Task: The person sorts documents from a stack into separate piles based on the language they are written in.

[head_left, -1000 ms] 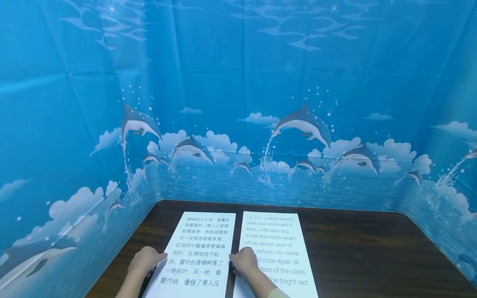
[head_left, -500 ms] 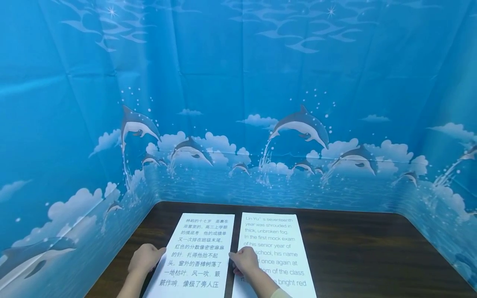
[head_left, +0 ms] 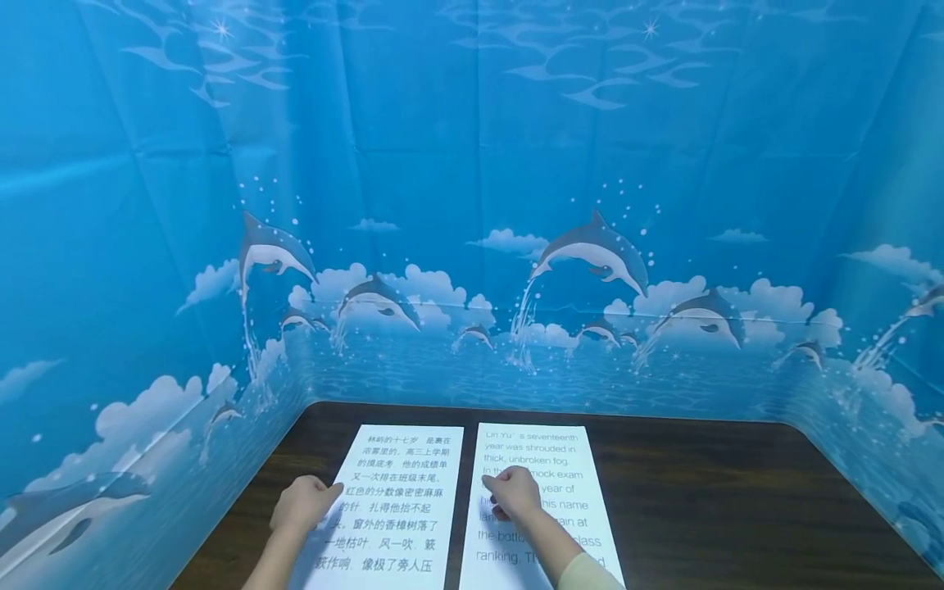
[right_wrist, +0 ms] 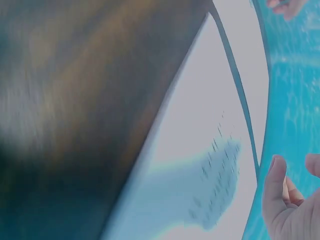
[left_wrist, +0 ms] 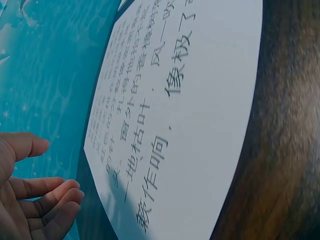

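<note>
Two printed paper sheets lie side by side on a dark wooden table. The left sheet (head_left: 391, 524) bears Chinese text, the right sheet (head_left: 590, 492) English text. My left hand (head_left: 301, 504) hovers over the left sheet's left margin; in the left wrist view its thumb and loosely bent fingers (left_wrist: 42, 192) are apart with nothing between them. Above the right sheet's left half is my right hand (head_left: 519, 493), covering some words and casting a shadow below. The right wrist view shows that hand (right_wrist: 295, 205) with thumb and fingers apart, holding nothing.
A blue curtain (head_left: 428, 197) printed with dolphins and clouds surrounds the table at the back and both sides. Dark wood tabletop (head_left: 723, 500) extends to the right of the sheets, and a narrow dark gap separates the two papers.
Both hands have come away from the sheets' left edges. My left hand has moved slightly right and up; my right hand has shifted right and up over the English text. The sheets stay put.
</note>
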A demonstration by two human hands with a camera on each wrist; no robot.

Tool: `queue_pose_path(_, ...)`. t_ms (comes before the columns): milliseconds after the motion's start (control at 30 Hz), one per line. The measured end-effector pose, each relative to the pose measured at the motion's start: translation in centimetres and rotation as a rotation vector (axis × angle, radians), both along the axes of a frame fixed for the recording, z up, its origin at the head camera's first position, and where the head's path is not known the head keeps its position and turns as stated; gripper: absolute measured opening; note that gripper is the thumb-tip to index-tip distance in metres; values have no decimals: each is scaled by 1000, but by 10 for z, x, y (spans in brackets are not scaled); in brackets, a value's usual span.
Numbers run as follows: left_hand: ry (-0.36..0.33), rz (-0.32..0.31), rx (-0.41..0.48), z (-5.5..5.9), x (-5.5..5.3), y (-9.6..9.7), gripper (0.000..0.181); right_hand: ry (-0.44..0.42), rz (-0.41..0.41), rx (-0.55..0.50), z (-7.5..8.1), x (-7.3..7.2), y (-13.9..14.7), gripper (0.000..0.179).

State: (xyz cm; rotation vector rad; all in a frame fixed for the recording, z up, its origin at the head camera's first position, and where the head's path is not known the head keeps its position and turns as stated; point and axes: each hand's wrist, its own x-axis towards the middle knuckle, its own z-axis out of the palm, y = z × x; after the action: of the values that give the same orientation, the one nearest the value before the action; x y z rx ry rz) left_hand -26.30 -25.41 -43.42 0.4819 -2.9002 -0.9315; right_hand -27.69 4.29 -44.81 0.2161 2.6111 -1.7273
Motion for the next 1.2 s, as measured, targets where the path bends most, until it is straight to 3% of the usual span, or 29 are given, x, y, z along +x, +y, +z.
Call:
queue_pose_path(400, 33, -37, -4, 1, -4, 20, 32, 8, -72, -38, 15, -12, 45, 23)
queue_pose_path(800, 58, -47, 38, 1, -17, 48, 31, -8, -115, -83, 15, -13, 66, 27)
queue_pose_path(1200, 131, -103, 106, 1, -27, 77, 31, -8, -143, -109, 19, -14, 87, 28)
